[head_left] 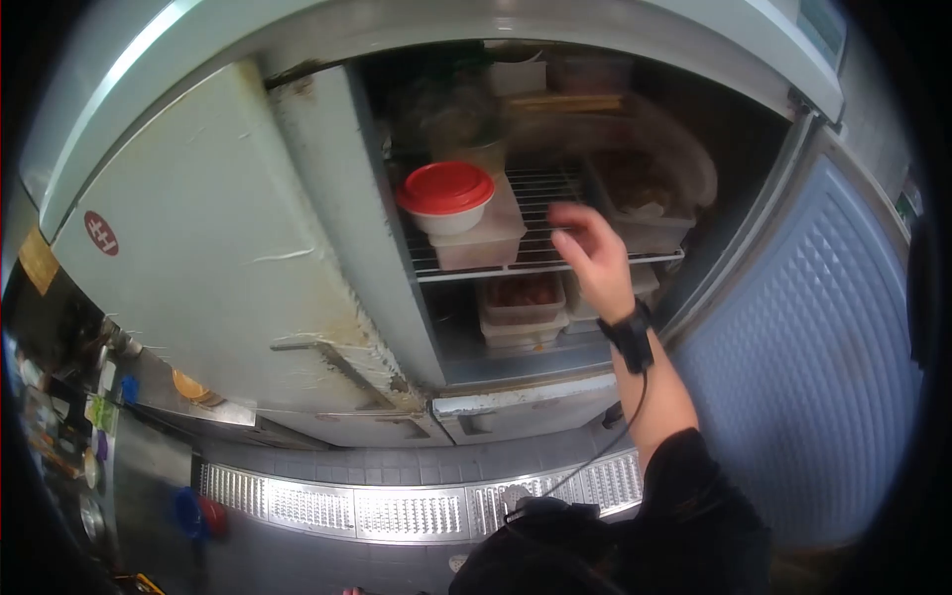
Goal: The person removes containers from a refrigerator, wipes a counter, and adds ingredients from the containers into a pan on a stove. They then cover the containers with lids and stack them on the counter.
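Observation:
My right hand [593, 253] reaches into the open fridge, in front of a wire shelf [548, 193]. Its thumb and fingers are apart, with nothing between them. To its left, a white tub with a red lid [448, 188] sits on a pale plastic box [481, 243]. A clear container [645, 203] with brownish contents stands to the right of the hand, on the same shelf. At the bottom edge, a tiny skin-coloured sliver [352, 591] may be my left hand; too little of it shows to tell its state.
Lower down is a container with reddish pieces [524, 293]. The fridge door [803, 347] stands open on the right; a closed door [208, 248] is on the left. A metal floor grate [412, 511] runs below. A thin cable [610, 446] hangs from my wristband.

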`<state>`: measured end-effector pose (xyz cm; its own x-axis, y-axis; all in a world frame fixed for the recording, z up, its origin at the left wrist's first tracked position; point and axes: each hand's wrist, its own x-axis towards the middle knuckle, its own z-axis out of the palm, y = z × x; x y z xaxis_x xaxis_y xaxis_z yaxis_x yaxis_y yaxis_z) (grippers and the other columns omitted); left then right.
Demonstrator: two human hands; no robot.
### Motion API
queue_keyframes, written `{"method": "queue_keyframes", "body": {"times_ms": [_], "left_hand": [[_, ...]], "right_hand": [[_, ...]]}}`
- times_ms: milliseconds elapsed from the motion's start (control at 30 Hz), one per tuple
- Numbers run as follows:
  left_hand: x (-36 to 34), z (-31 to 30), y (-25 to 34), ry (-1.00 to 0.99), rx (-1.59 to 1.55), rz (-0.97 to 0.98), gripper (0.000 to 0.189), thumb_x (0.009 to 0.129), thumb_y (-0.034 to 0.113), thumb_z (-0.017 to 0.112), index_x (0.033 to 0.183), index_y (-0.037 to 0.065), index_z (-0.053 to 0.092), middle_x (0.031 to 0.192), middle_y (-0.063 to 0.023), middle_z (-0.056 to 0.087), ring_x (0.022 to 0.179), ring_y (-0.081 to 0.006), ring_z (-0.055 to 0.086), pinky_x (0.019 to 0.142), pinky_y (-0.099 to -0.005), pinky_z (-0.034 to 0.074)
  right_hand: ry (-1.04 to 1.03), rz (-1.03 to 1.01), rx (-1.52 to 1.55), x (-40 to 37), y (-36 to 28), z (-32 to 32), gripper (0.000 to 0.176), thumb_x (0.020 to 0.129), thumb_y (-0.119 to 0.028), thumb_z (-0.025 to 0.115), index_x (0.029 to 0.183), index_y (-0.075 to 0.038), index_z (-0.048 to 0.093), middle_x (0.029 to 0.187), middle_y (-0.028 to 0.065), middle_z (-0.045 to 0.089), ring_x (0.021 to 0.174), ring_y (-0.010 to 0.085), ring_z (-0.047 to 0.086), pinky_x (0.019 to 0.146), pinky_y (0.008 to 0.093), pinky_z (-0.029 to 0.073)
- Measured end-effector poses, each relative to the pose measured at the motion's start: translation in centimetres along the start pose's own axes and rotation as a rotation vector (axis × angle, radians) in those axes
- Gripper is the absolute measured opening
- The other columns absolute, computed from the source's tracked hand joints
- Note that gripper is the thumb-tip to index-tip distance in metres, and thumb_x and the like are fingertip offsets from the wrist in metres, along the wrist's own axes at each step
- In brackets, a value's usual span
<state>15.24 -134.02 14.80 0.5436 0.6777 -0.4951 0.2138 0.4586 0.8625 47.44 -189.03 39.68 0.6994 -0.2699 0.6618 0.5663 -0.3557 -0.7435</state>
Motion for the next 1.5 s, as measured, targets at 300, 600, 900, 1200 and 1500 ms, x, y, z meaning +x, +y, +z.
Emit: {"method": "queue_keyframes", "body": {"times_ms": [300, 600, 900, 1200, 1500], "left_hand": [[-5.3, 22.3, 9.5, -1.099, 0.611, 0.315, 0.058, 0.088, 0.019, 0.069, 0.137, -0.004, 0.050, 0.134, -0.0239, 0.057, 0.120, -0.0324, 0.061, 0.100, -0.0398, 0.049], [-18.6, 43.8, 15.9, -1.085, 0.669, 1.369, 0.071, 0.082, 0.009, 0.072, 0.145, -0.003, 0.040, 0.143, -0.0315, 0.043, 0.134, -0.0405, 0.045, 0.109, -0.0428, 0.039], [-16.6, 56.2, 14.0, -0.827, 0.485, 1.502, 0.079, 0.083, 0.012, 0.066, 0.150, -0.003, 0.028, 0.151, -0.0310, 0.034, 0.144, -0.0423, 0.030, 0.117, -0.0424, 0.027], [-19.0, 48.9, 13.2, -1.321, 0.113, 0.566, 0.066, 0.100, 0.031, 0.055, 0.150, -0.003, 0.029, 0.147, -0.0217, 0.044, 0.134, -0.0305, 0.046, 0.111, -0.0441, 0.039], [-11.8, 36.0, 9.3, -1.582, 0.256, -0.317, 0.066, 0.099, 0.046, 0.048, 0.149, 0.005, 0.032, 0.146, -0.0171, 0.046, 0.129, -0.0346, 0.051, 0.097, -0.0558, 0.050]], "right_hand": [[-0.135, -0.073, -0.518, 14.7, 7.0, 2.1, 0.070, 0.086, -0.037, 0.073, 0.142, -0.005, 0.047, 0.126, 0.0262, 0.061, 0.117, 0.0393, 0.059, 0.095, 0.0403, 0.051], [-0.265, -0.106, -0.566, 17.5, 8.0, 2.7, 0.054, 0.083, -0.046, 0.075, 0.114, -0.002, 0.067, 0.101, 0.0222, 0.071, 0.095, 0.0368, 0.069, 0.084, 0.0411, 0.055], [0.004, -0.114, -0.536, 14.5, -1.3, -5.6, 0.048, 0.081, -0.043, 0.078, 0.103, -0.002, 0.069, 0.091, 0.0162, 0.071, 0.083, 0.0299, 0.068, 0.076, 0.0376, 0.053], [-0.281, -0.114, -0.209, 0.3, -7.3, -12.3, 0.027, 0.074, -0.010, 0.083, 0.090, -0.003, 0.063, 0.131, 0.0179, 0.060, 0.113, 0.0247, 0.064, 0.092, 0.0341, 0.053], [-0.473, 0.025, -0.168, -16.6, -5.2, -1.2, 0.029, 0.074, -0.018, 0.085, 0.087, -0.007, 0.061, 0.142, 0.0231, 0.050, 0.128, 0.0394, 0.053, 0.103, 0.0399, 0.047]]}}
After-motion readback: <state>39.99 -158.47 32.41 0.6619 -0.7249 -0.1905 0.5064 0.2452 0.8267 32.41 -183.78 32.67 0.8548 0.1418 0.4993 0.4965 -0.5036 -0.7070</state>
